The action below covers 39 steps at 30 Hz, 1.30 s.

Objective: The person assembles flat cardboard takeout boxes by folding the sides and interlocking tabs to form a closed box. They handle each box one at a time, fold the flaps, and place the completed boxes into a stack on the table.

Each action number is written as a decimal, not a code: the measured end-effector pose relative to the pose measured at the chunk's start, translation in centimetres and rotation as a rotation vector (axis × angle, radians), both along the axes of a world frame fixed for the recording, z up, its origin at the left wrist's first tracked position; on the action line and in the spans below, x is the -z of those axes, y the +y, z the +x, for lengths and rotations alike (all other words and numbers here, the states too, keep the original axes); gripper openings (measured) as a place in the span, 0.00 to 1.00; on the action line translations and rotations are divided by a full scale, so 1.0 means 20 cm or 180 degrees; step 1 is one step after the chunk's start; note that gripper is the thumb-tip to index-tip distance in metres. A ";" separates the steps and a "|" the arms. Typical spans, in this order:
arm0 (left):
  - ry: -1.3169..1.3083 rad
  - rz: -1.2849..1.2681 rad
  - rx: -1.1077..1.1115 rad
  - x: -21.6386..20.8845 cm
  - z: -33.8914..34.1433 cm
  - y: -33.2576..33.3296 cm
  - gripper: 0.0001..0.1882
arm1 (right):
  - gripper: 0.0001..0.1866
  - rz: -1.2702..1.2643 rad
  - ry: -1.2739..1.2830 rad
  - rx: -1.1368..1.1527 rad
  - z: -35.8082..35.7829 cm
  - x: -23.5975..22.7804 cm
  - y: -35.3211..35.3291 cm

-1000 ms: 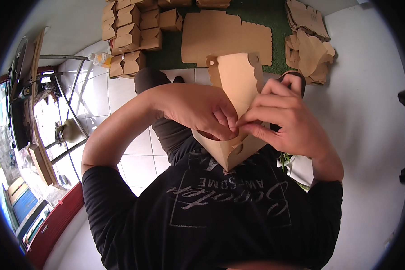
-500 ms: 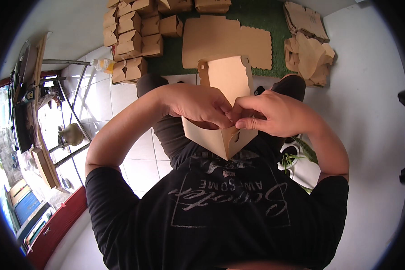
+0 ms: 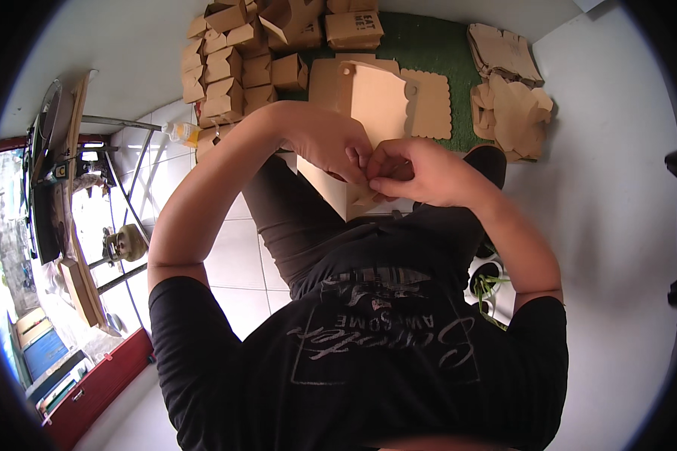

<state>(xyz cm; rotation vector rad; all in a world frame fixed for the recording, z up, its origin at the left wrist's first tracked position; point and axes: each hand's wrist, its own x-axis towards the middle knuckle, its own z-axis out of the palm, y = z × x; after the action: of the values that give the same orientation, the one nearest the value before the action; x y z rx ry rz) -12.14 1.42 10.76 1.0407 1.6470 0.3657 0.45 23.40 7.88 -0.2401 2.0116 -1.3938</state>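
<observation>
Kraft-cardboard box [image 3: 368, 109] has shifted away from the black T-shirt [image 3: 368, 338]. I see left hand [image 3: 325, 144] and right hand [image 3: 425, 173] pinching its near corner, apparently unfinished.

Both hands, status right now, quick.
Left hand: fingers curled in at the cardboard box; whether they grip it cannot be told.
Right hand: closed, thumb and fingers pinching the box at its near corner.

Smooth matt cardboard box [image 3: 376, 109], rough grass-like mat [image 3: 423, 45], cloth shirt [image 3: 376, 406], glossy floor tiles [image 3: 235, 259]
</observation>
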 end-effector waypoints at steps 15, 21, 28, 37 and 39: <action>0.1300 -0.0010 -0.0684 -0.12 -0.04 0.00 0.15 | 0.07 -0.0235 0.1641 0.1387 0.07 0.12 -0.13; 0.1379 0.0195 -0.0730 -0.12 -0.03 -0.02 0.15 | 0.06 -0.0289 0.1791 0.1325 0.06 0.11 -0.11; 0.1292 0.0294 -0.0669 -0.12 -0.04 -0.03 0.17 | 0.06 -0.0021 0.2066 0.1111 0.05 0.08 -0.10; 0.1495 0.0377 -0.0806 -0.13 -0.02 -0.03 0.13 | 0.13 -0.0116 0.2322 0.1000 0.05 0.08 -0.07; 0.1416 0.0661 -0.0897 -0.14 -0.01 -0.04 0.12 | 0.14 -0.0047 0.2368 0.1031 0.03 0.09 -0.06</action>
<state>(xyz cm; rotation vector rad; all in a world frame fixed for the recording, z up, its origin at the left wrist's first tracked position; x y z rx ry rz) -12.37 0.56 13.64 1.0980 2.2034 0.5270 1.11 22.13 6.02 -0.5177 2.7377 -1.6809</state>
